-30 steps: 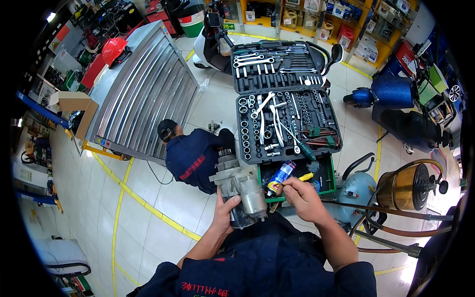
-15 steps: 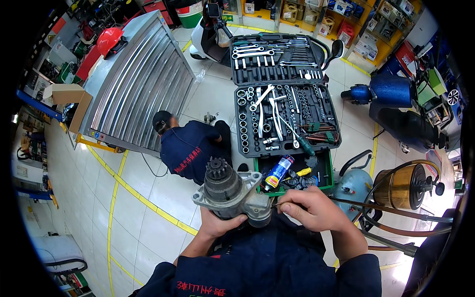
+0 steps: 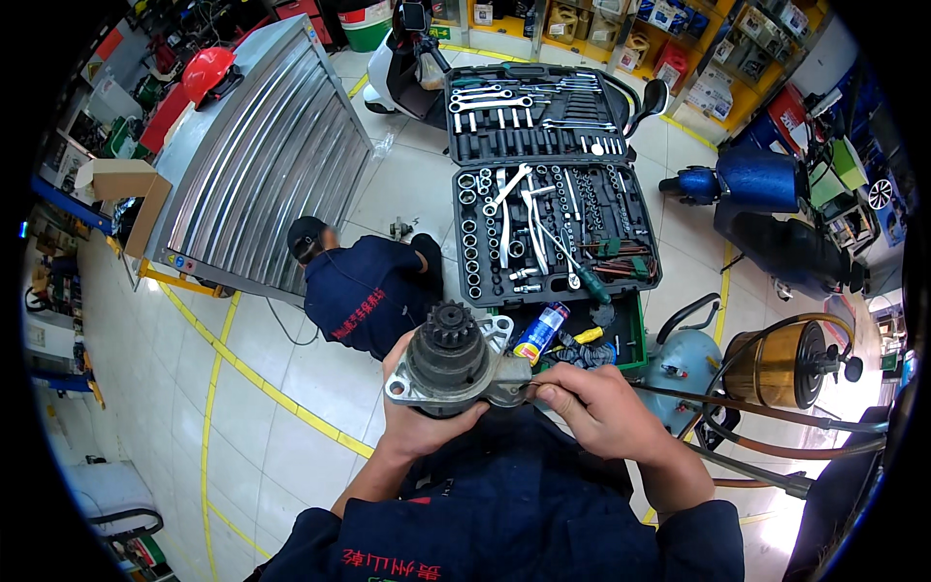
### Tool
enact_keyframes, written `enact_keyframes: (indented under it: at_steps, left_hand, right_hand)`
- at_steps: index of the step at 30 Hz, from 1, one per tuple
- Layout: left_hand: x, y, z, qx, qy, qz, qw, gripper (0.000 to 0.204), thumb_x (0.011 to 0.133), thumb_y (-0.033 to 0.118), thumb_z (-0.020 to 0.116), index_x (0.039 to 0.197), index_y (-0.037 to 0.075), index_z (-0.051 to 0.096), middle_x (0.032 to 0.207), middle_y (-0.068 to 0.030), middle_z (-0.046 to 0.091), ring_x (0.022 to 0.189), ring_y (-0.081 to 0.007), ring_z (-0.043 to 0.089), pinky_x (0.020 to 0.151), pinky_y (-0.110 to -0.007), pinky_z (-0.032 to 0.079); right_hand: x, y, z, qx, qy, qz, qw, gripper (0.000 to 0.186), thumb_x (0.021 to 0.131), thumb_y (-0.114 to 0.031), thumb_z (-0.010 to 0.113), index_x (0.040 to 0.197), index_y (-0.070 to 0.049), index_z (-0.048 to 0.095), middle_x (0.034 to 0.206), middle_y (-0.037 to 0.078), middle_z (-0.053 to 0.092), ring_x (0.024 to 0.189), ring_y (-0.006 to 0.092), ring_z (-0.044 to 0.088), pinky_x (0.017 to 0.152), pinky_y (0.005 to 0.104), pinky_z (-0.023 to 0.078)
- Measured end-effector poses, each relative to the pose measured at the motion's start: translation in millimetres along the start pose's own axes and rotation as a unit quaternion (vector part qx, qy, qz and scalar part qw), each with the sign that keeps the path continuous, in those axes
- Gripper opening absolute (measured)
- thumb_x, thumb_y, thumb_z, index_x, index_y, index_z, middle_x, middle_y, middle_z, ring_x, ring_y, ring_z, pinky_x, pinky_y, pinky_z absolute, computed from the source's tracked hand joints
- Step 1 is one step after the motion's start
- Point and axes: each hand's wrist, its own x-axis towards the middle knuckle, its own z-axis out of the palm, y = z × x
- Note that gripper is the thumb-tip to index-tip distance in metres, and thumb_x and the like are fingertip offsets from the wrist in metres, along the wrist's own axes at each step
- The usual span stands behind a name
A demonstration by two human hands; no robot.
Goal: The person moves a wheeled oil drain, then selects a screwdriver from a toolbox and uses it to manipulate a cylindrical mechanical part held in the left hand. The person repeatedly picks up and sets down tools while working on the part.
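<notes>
A grey metal starter motor (image 3: 444,373) is held in front of my body, its toothed pinion (image 3: 451,325) facing up and its flange with bolt holes showing. My left hand (image 3: 419,427) is wrapped round the motor body from the left and below, with the thumb along its near side. At the motor's right side, my right hand (image 3: 603,412) pinches a thin dark wire-like piece (image 3: 530,386) between thumb and forefinger. The piece reaches to the smaller cylinder beside the body; where its tip ends is hidden.
Beyond my hands lies an open tool case (image 3: 459,233) of sockets and wrenches, above a green tray (image 3: 635,325) with a blue spray can (image 3: 543,332). A person (image 3: 354,291) crouches ahead left. Right stand a teal tank (image 3: 690,364), a brass-coloured drum (image 3: 776,364) and hoses.
The starter motor has tipped, so its pinion and flange face up more squarely, and its smaller cylinder sits higher. My left fingers now show along its far left side. The right hand keeps its pinch.
</notes>
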Motion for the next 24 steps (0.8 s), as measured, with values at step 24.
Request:
enact_keyframes:
  at_steps: [24]
  left_hand:
    - [-8.8,-20.6,-2.0,0.025,-0.021,-0.040,0.999,0.109,0.071,0.014,0.104,0.159,-0.001,0.042,0.144,-0.0160,0.065,0.132,-0.0233,0.067,0.115,-0.039,0.052]
  right_hand:
    - [3.3,15.0,2.7,-0.036,-0.050,0.089,0.994,0.015,0.112,-0.012,0.064,0.112,0.000,0.072,0.096,0.017,0.078,0.087,0.0332,0.078,0.077,0.0379,0.058]
